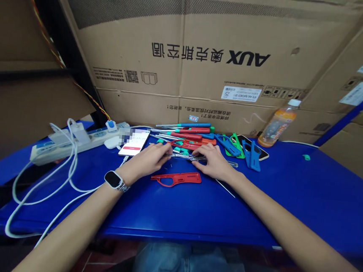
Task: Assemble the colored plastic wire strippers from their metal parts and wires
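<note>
My left hand, with a watch on its wrist, has its fingers closed on one end of a slim clear and silvery part. At its other end, my right hand pinches the same part, whose clear tip sticks out past the hand. The fingers partly hide it. Just below lies a red long-lighter casing half with a trigger loop. A thin metal rod rests by my right wrist. Behind both hands is a pile of red and blue long lighters with metal stems and small green bits.
Blue casing halves and a green one lie at right, near a dark phone. An orange drink bottle leans on the cardboard box. At left are a lit smartphone, a power strip and looping white cables.
</note>
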`<state>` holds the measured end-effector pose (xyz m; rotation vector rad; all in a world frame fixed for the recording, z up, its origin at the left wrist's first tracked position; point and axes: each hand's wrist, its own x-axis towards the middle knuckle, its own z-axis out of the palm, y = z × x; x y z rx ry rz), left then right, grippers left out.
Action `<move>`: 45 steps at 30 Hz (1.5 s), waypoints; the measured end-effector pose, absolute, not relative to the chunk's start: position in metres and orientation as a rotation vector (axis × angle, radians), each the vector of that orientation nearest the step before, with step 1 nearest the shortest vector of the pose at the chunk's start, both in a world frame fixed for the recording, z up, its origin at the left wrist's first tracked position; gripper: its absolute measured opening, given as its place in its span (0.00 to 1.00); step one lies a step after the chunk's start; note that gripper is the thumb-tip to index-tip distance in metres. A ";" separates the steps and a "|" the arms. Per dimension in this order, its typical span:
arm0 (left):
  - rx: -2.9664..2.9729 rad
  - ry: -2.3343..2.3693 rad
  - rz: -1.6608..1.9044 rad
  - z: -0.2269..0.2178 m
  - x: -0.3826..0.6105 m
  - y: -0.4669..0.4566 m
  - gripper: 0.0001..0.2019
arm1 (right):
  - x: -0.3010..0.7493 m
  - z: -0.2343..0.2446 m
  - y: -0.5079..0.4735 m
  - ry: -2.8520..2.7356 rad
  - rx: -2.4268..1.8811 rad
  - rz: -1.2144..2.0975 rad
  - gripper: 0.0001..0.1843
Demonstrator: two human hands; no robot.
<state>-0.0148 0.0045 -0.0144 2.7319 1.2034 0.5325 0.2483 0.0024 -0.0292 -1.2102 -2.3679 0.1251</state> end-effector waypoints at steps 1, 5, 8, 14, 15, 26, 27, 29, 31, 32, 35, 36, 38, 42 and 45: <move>2.703 1.175 0.557 -0.015 -0.016 0.002 0.06 | 0.247 -0.029 0.001 -2.355 -1.190 0.124 0.10; 2.663 1.049 0.628 -0.015 -0.019 -0.005 0.14 | 0.244 -0.028 -0.003 -2.353 -1.120 0.145 0.10; 2.698 1.013 0.683 -0.013 -0.016 -0.007 0.16 | 0.244 -0.028 -0.004 -2.349 -1.117 0.181 0.09; 2.681 1.026 0.823 -0.007 -0.014 -0.007 0.12 | 0.246 -0.031 -0.002 -2.391 -1.137 0.194 0.12; 2.671 1.037 0.841 -0.006 -0.014 -0.008 0.11 | 0.246 -0.032 -0.001 -2.398 -1.137 0.188 0.11; 2.459 1.099 0.809 -0.001 -0.027 -0.022 0.11 | 0.243 -0.024 -0.017 -2.353 -1.089 0.178 0.08; 2.433 1.095 0.799 -0.001 -0.028 -0.023 0.11 | 0.242 -0.025 -0.017 -2.372 -1.092 0.172 0.08; 2.382 1.088 0.801 -0.002 -0.029 -0.025 0.10 | 0.238 -0.027 -0.018 -2.416 -1.108 0.148 0.07; 2.345 1.088 0.796 -0.002 -0.028 -0.026 0.09 | 0.235 -0.028 -0.019 -2.442 -1.114 0.110 0.09; 2.334 1.087 0.786 -0.002 -0.028 -0.027 0.09 | 0.234 -0.027 -0.021 -2.438 -1.104 0.091 0.10; 2.317 1.096 0.758 0.000 -0.026 -0.030 0.10 | 0.232 -0.022 -0.029 -2.368 -1.029 0.083 0.14; 2.312 1.103 0.753 0.001 -0.026 -0.031 0.10 | 0.232 -0.019 -0.033 -2.348 -0.996 0.109 0.14; 2.306 1.118 0.740 0.001 -0.026 -0.032 0.10 | 0.230 -0.016 -0.040 -2.347 -0.935 0.183 0.11; 2.322 1.130 0.681 -0.004 -0.032 -0.033 0.08 | 0.225 -0.020 -0.045 -2.388 -0.887 0.250 0.04; 2.341 1.138 0.605 -0.008 -0.038 -0.033 0.06 | 0.222 -0.027 -0.043 -2.399 -0.876 0.245 0.05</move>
